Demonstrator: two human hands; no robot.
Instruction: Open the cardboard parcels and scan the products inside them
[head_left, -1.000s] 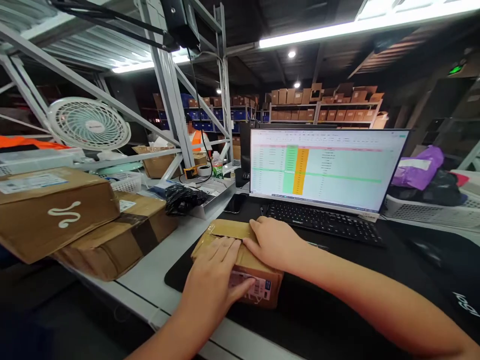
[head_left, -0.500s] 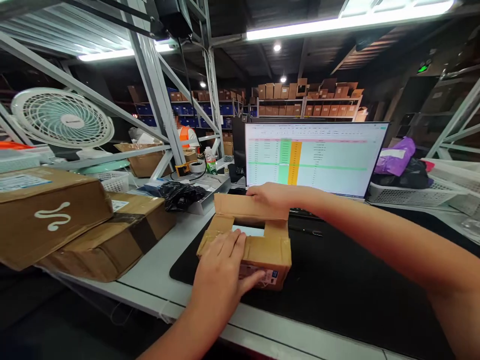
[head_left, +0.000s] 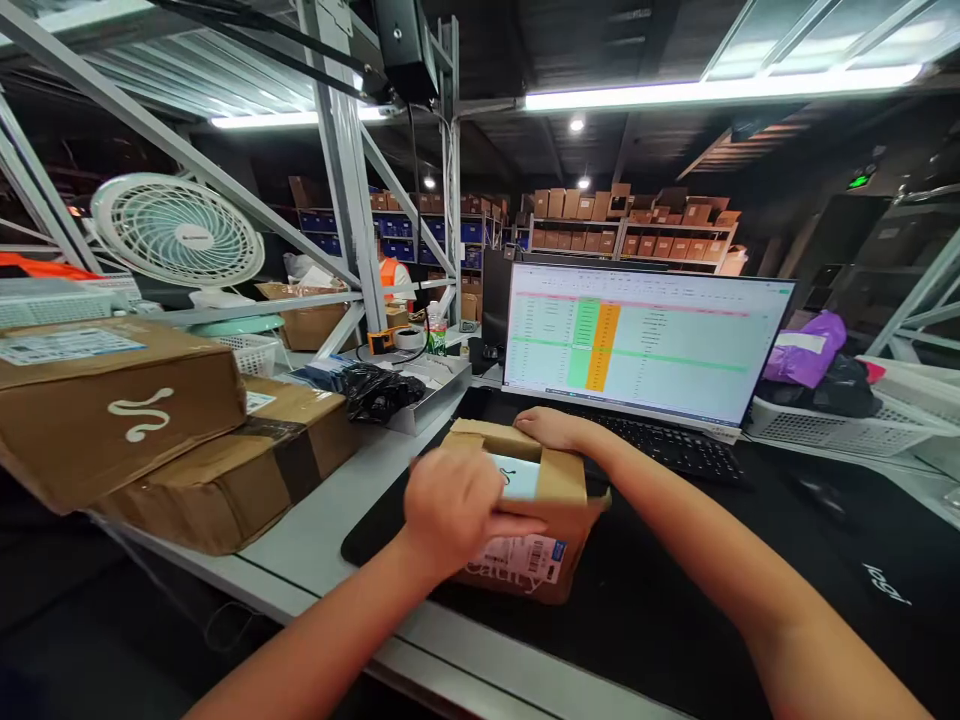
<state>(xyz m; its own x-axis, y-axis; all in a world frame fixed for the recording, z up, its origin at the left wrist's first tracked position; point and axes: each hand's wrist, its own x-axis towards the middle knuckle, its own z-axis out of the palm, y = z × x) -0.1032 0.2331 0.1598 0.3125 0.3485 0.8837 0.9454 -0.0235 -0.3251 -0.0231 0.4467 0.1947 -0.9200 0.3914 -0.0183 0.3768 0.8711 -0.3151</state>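
- Our left hand (head_left: 450, 510), blurred, crosses the near top of the box (head_left: 525, 562); we cannot tell how its fingers lie.
- The box, on the black mat (head_left: 675, 600), was shut a second ago; now it is open, and a pale item (head_left: 517, 478) shows inside.
- Our right hand (head_left: 551, 430), fingers together, presses back the far flap.

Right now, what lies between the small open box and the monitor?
In the head view, a black keyboard lies between the small box and the monitor; the right hand rests on the box's far flap.

The left hand (head_left: 457, 505) is blurred (grip unclear), seemingly covering a near flap of the small box (head_left: 560, 478).
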